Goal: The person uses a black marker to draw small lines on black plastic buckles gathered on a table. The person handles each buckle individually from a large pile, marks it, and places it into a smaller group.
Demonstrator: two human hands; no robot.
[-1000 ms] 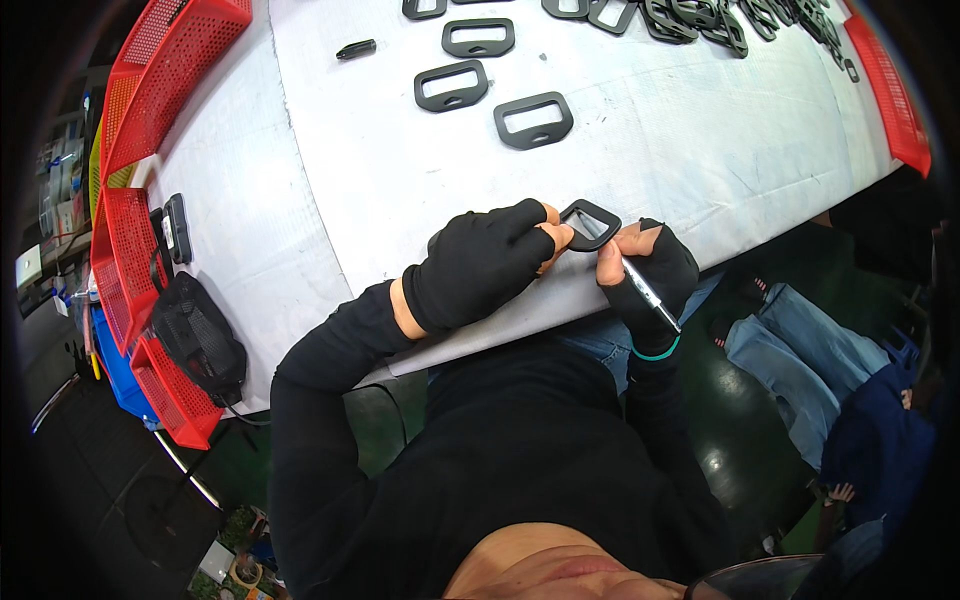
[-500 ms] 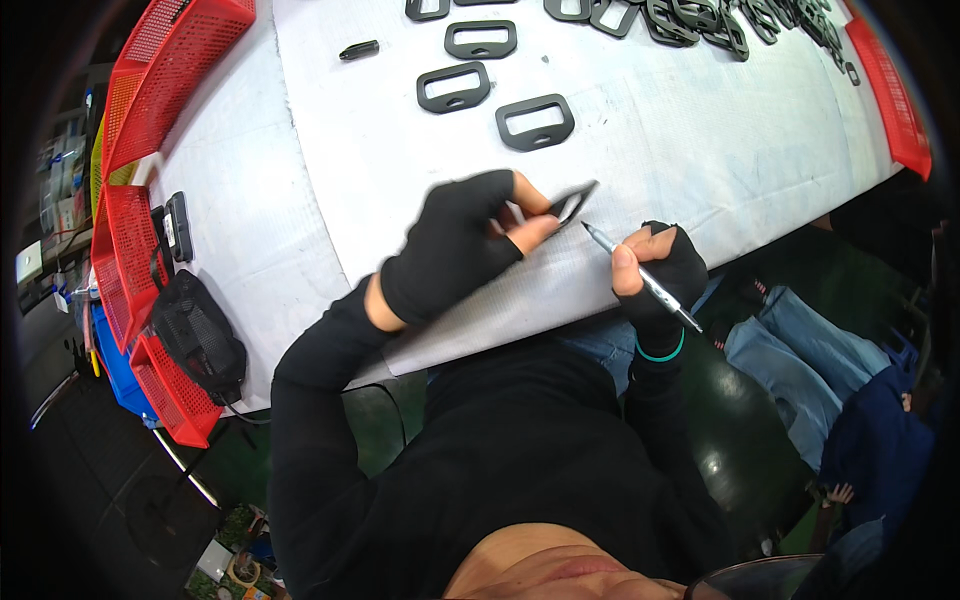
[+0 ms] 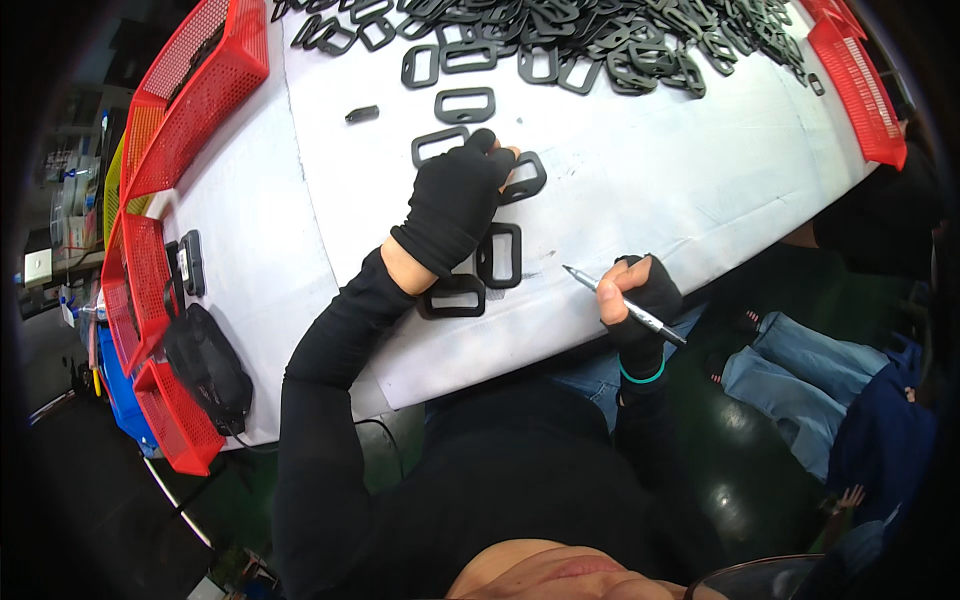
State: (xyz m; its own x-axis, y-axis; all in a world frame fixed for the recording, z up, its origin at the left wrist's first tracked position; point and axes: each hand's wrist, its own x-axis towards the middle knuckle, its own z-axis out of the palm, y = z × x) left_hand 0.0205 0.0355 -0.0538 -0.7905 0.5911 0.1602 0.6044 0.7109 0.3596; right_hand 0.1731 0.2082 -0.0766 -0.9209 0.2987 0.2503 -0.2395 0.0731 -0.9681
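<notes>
My left hand (image 3: 452, 205), in a black fingerless glove, reaches over the table with its fingers curled at the left edge of a black rectangular buckle frame (image 3: 537, 176). Its fingertips are partly hidden by the glove. Beside my left wrist lie a second buckle frame (image 3: 516, 256) and a third one (image 3: 453, 311), the latter partly under the wrist. Beyond my left hand rest another frame (image 3: 424, 148) and one more (image 3: 465, 91). At the table's near edge my right hand (image 3: 640, 290), also gloved, holds an uncapped grey marker pen (image 3: 655, 324), tip pointing left.
A big heap of black buckle frames (image 3: 560, 30) covers the far side. A small black cap (image 3: 362, 114) lies to the left. Red baskets (image 3: 190, 100) line the left edge, near a black pouch (image 3: 208, 365). Another red basket (image 3: 855, 95) stands right. A person sits at the right.
My left hand has moved away from the pen tip, no longer holding the frame there, to a frame farther out. Two frames now show by its wrist. My right hand still grips the marker.
</notes>
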